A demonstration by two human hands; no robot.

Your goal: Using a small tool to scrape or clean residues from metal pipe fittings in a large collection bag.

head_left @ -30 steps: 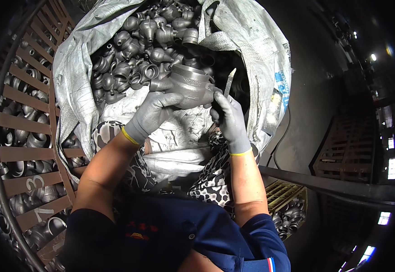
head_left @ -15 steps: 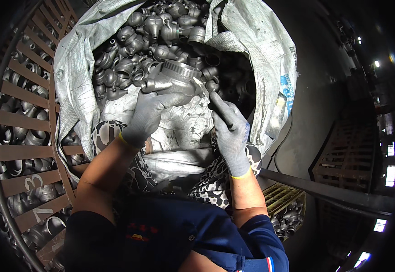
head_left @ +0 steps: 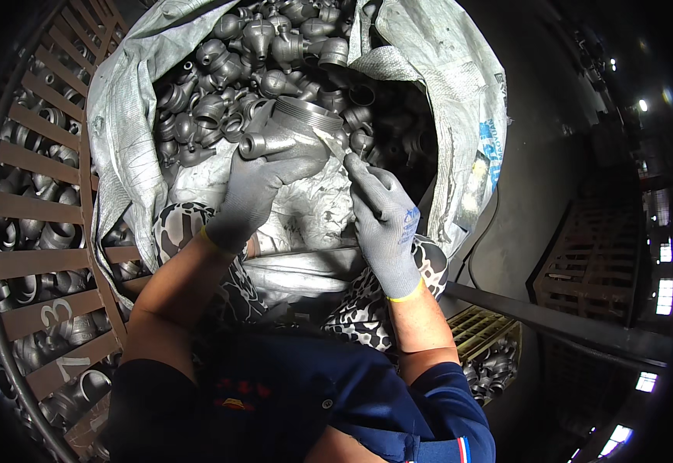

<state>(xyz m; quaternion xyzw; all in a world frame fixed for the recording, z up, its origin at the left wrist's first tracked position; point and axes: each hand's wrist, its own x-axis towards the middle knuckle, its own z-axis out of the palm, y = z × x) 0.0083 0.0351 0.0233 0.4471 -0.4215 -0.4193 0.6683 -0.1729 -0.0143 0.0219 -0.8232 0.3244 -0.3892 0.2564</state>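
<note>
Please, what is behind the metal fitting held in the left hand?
Behind the threaded metal fitting are more dark fittings, heaped inside the white sack. Whatever lies directly behind it, or deeper down, is covered.

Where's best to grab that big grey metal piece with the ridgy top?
Grip the metal piece by its bulging body, probably from the lower left, like the left hand: the ridged mouth points away from that hand, and the thin tool is on the right.
</note>
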